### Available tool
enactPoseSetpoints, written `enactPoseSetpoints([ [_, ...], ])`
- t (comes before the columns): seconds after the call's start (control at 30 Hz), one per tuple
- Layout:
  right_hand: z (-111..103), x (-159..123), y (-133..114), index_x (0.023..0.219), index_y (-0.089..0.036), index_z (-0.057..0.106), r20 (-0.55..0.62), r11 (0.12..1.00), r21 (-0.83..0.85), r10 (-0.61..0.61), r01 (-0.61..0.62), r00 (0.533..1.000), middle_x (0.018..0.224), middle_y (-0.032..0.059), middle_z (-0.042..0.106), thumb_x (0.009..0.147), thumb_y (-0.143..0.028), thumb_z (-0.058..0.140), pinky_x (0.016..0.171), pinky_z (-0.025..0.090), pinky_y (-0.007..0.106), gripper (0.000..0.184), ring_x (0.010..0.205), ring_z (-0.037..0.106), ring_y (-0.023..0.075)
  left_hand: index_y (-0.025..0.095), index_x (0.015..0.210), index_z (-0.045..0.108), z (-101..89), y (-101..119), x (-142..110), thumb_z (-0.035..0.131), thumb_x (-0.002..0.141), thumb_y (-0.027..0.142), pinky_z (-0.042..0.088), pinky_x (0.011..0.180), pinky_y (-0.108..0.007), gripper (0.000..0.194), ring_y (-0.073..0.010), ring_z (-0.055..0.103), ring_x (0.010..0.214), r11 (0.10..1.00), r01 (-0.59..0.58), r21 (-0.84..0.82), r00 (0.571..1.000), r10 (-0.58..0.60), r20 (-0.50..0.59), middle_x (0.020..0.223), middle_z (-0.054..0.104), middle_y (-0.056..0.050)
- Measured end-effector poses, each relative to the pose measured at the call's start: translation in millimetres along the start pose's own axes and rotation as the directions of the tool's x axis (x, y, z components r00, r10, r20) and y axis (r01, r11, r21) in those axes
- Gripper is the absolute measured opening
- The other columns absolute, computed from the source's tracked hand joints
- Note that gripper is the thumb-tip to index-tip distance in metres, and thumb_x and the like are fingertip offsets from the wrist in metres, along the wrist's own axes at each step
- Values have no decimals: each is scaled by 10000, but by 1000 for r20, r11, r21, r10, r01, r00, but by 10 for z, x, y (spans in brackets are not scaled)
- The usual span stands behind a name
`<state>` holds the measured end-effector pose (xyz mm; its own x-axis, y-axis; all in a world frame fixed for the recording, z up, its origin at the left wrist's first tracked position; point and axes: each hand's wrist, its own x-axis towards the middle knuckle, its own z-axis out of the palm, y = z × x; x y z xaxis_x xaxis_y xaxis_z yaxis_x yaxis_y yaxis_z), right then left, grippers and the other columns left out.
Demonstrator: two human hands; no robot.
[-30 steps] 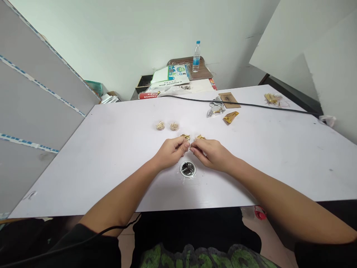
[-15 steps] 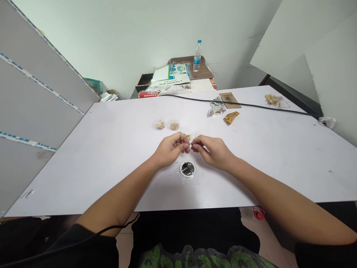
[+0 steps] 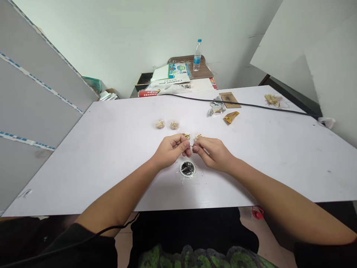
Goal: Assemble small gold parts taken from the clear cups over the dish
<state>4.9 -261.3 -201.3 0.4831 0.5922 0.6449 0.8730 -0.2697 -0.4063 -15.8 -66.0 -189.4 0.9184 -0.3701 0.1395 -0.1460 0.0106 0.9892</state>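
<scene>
Nearest is the person's black shirt (image 3: 192, 227) with green lettering, and a thin black cord (image 3: 111, 227) crosses the left arm near its sleeve. Below the near edge of the white table (image 3: 139, 186), a small red object (image 3: 257, 212) shows on the right. Set in the tabletop close to this edge is a round, pale-rimmed fitting (image 3: 181, 169), dark inside, with clear film about it. Just beyond it the two hands almost meet. The left hand (image 3: 170, 152) is narrowed to a pinch of thumb and fingers, and the right hand (image 3: 214, 152) pinches likewise, facing it; between their fingertips is a tiny piece (image 3: 191, 146), held by both, too small to tell whether it is one part or two. Right behind the fingers, partly hidden, are two heaps of gold-coloured bits, a left heap (image 3: 186, 136) and a right heap (image 3: 199, 136). Farther off and leftward, two small containers of pale pieces, one (image 3: 160, 124) beside the other (image 3: 174, 125), stand apart. To the right lie a gold packet (image 3: 231, 117), a silvery packet (image 3: 216, 111) and a brown card (image 3: 230, 100), with a black cable (image 3: 251, 104) running across. Beyond the table, a water bottle (image 3: 197, 61) stands upright on a brown tray (image 3: 205, 73).
</scene>
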Motion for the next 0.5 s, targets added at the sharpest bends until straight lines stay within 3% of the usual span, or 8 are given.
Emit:
enactPoseSetpoints([
  [0.2, 11, 11, -19, 782, -192, 480, -68, 995, -6, -98, 97, 993, 621, -15, 530, 975, -199, 468, 528, 365, 212, 193, 542, 461, 102, 134, 719, 534, 49, -25, -14, 628, 869, 543, 474, 629, -272, 445, -124, 603, 626, 993, 33, -112, 999, -33, -4, 645, 652, -52],
  [0.5, 0, 23, -35, 804, -190, 506, -71, 990, 13, -137, 139, 988, 677, -2, 618, 947, -144, 510, 573, 440, 222, 150, 592, 532, 105, 123, 709, 562, 64, -76, -24, 650, 881, 462, 504, 700, -280, 390, -122, 624, 680, 984, 29, -176, 999, -24, 31, 696, 655, -49],
])
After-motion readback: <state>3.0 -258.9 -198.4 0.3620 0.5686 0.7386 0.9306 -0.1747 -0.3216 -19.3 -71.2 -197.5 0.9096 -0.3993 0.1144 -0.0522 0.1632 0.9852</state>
